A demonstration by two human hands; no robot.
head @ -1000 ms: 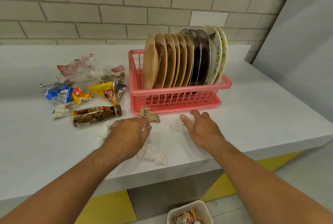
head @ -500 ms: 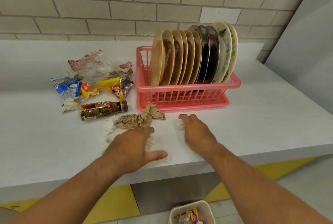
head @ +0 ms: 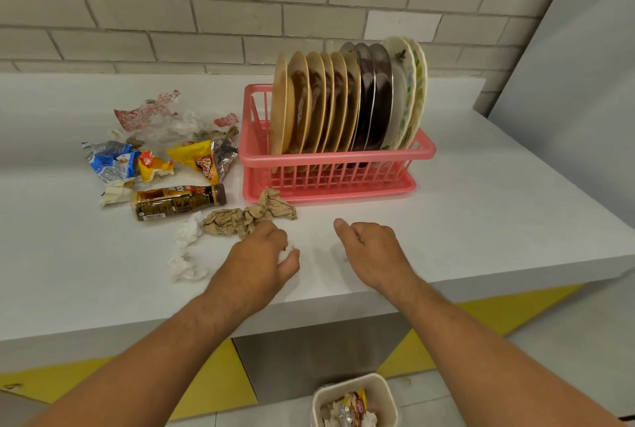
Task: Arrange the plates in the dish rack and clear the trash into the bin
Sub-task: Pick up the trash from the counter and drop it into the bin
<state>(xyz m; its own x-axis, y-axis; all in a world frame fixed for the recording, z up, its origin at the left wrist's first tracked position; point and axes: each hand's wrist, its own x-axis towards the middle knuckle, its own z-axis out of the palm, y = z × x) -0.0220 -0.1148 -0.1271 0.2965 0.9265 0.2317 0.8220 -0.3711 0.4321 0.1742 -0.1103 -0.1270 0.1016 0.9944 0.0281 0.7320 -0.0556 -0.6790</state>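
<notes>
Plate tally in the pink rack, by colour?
Tan plates: 6
Dark plates: 3
White patterned plates: 2
Total: 11

You see a smooth matt white bench [head: 481, 220], a glossy pink plastic dish rack [head: 336, 155], crumpled brown paper [head: 237, 220], rumpled white tissue paper [head: 187, 266] and a shiny blue foil wrapper [head: 110, 160].

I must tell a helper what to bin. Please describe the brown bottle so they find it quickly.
Find the pink plastic dish rack on the white counter. Left of its front corner lies a brown plastic bottle, the only cylinder among crumpled wrappers.
</notes>
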